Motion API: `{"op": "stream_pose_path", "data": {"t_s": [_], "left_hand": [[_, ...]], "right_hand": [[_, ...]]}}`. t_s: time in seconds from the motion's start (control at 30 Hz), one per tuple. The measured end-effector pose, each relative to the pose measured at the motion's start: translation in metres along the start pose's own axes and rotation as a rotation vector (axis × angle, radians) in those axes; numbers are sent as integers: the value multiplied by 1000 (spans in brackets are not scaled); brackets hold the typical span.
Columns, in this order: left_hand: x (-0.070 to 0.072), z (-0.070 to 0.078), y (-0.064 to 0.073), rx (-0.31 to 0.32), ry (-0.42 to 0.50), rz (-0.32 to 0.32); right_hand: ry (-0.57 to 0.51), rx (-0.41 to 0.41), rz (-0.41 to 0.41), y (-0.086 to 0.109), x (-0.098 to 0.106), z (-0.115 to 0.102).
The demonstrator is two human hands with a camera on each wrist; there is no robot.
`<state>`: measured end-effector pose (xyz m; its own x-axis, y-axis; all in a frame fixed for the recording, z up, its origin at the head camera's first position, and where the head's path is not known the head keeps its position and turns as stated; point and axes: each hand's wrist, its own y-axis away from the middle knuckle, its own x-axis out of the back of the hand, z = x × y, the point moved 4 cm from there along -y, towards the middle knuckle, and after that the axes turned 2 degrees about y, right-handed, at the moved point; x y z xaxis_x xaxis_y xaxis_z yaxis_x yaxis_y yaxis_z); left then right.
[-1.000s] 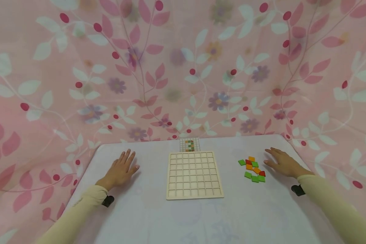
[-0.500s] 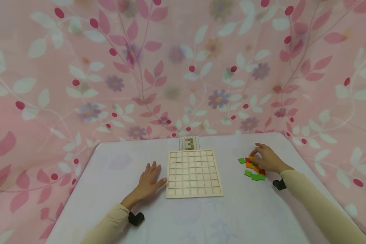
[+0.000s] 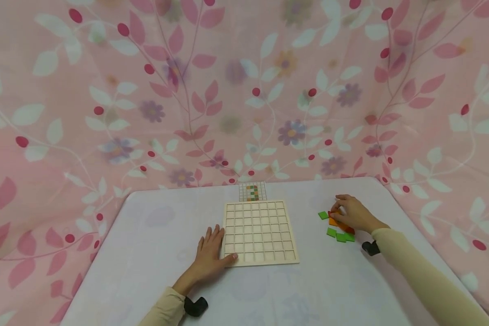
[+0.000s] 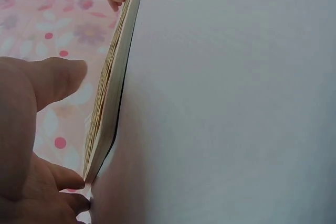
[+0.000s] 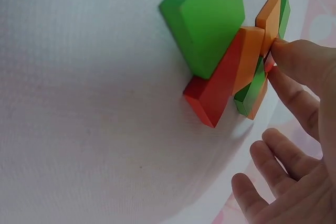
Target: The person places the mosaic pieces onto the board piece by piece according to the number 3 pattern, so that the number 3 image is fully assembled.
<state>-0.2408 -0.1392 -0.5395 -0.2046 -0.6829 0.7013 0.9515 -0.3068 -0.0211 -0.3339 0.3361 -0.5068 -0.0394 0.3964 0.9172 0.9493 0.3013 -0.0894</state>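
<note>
My left hand (image 3: 207, 258), its fingers extended, lies along the left side of a pale wooden grid board (image 3: 258, 233). Its thumb reaches over the board's near left corner. To the right of the board, my right hand (image 3: 355, 215) is over a loose group of coloured tiles. In the right wrist view, its thumb and index finger pinch a small red tile (image 5: 269, 62), mostly hidden by the fingertips. Close by lie orange tiles (image 5: 248, 59), a green tile (image 5: 210, 22) and a red triangular piece (image 5: 212, 103). The other right-hand fingers are spread apart from the tiles.
A small card (image 3: 252, 192) printed with a coloured grid pattern lies against the board's far edge. The white-covered table (image 3: 179, 208) ends at a pink floral curtain (image 3: 228, 90). Several green tiles (image 3: 341, 237) sit on the near side of the group.
My left hand has moved right, from the table's left part to the board's edge. My right hand has come left onto the tiles, and its fingers have closed into a pinch.
</note>
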Motion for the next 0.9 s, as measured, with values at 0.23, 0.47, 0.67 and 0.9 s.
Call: {"op": "stream_pose_path", "data": {"t_s": [0.23,0.47,0.67,0.9], "left_hand": [[10,-7,-4,-55,-39,4],[31,-22,-18,-122,-80,35],[34,-33,-22,-111,-109,-26],[32,-34,-20,-142,-131,-32]], "right_hand": [[28,37,-2,0,2,-1],[40,36,-11,1,5,-1],[14,20,-16,0,4,-4],[69,-8,-12,0,-5,-3]]}}
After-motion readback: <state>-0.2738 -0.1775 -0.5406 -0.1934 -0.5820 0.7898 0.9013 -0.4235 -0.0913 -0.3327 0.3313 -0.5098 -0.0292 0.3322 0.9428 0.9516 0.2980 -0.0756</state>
